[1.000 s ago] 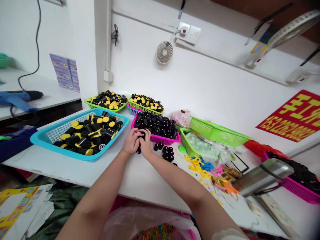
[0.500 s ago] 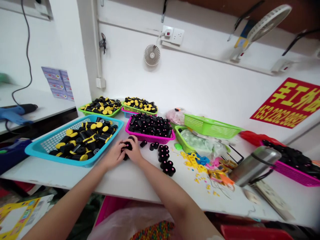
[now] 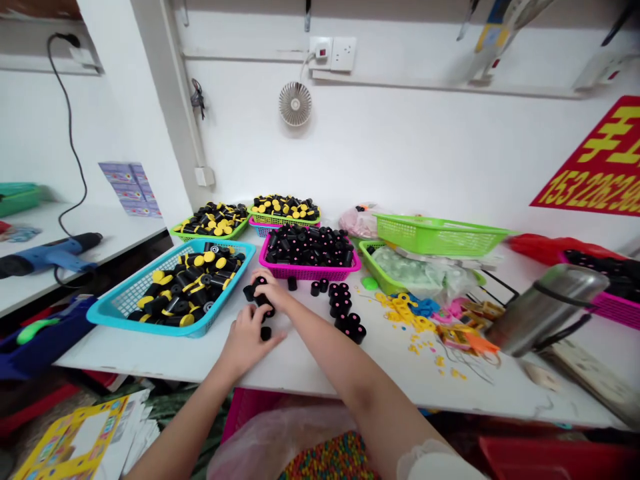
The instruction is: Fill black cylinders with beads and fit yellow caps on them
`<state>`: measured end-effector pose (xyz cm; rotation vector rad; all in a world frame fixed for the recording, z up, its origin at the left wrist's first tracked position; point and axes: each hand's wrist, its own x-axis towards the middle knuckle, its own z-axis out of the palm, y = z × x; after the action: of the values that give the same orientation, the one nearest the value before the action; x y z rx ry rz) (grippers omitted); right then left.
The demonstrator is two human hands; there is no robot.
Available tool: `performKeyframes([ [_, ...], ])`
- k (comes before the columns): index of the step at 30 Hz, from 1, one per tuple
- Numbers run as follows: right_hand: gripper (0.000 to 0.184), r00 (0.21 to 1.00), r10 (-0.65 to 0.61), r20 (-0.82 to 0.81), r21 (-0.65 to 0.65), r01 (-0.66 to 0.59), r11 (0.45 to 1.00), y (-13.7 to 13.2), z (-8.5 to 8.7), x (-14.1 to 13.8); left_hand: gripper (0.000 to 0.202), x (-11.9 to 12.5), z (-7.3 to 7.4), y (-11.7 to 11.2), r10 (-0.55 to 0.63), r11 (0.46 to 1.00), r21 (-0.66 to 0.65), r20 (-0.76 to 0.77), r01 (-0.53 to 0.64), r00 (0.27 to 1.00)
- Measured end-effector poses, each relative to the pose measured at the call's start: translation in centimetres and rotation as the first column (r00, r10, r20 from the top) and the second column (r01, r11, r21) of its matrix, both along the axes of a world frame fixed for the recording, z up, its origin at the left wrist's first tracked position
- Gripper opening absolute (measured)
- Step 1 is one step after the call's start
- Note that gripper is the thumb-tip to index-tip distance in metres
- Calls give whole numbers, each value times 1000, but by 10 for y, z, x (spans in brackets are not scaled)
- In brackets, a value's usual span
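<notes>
Black pink-dotted cylinders (image 3: pixel 266 333) are clustered at two bare hands on a white table (image 3: pixel 300 363); some are partly covered by fingers, so their number cannot be told. The right hand (image 3: pixel 273 291) is curled over the farther ones; whether any is gripped is hidden. The left hand (image 3: pixel 245 343) is held open, its thumb spread from bent fingers, with one cylinder lying in the gap. Both forearms are cut off below, and a red sign (image 3: pixel 590 163) is cropped at the right edge. The hands are hemmed in by a blue basket (image 3: pixel 199 329) of yellow-capped pieces at left and a magenta basket (image 3: pixel 310 273) of pink-dotted cylinders just beyond. Beside the right forearm, a standing group of cylinders (image 3: pixel 341 303) is seen; farther right are placed loose yellow parts (image 3: pixel 404 310) and a tilted steel flask (image 3: pixel 545 313).
</notes>
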<state>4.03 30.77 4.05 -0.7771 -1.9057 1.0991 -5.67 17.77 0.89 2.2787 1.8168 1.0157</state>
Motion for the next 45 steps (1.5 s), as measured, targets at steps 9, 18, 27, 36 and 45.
performKeyframes([
  [9, 24, 986, -3, 165, 118, -17, 993, -5, 29, -4, 44, 4, -11, 15, 169, 986, 47, -275, -163, 946],
  [18, 45, 947, -79, 312, 291, -16, 957, -22, 80, 133, 29, 37, 32, 25, -77, 992, 99, 31, 73, 997],
  [27, 32, 705, -346, 619, 378, 118, 918, -26, 50, 181, 30, 104, 42, 91, -206, 929, -293, 102, 227, 973],
  [36, 44, 497, -413, 764, 426, 92, 900, -27, 42, 174, 78, 106, 34, 106, -206, 903, -354, 135, 241, 969],
  [45, 43, 383, -515, 767, 467, 218, 857, -24, 48, 174, 86, 97, 35, 115, -175, 883, -398, 214, 249, 961],
])
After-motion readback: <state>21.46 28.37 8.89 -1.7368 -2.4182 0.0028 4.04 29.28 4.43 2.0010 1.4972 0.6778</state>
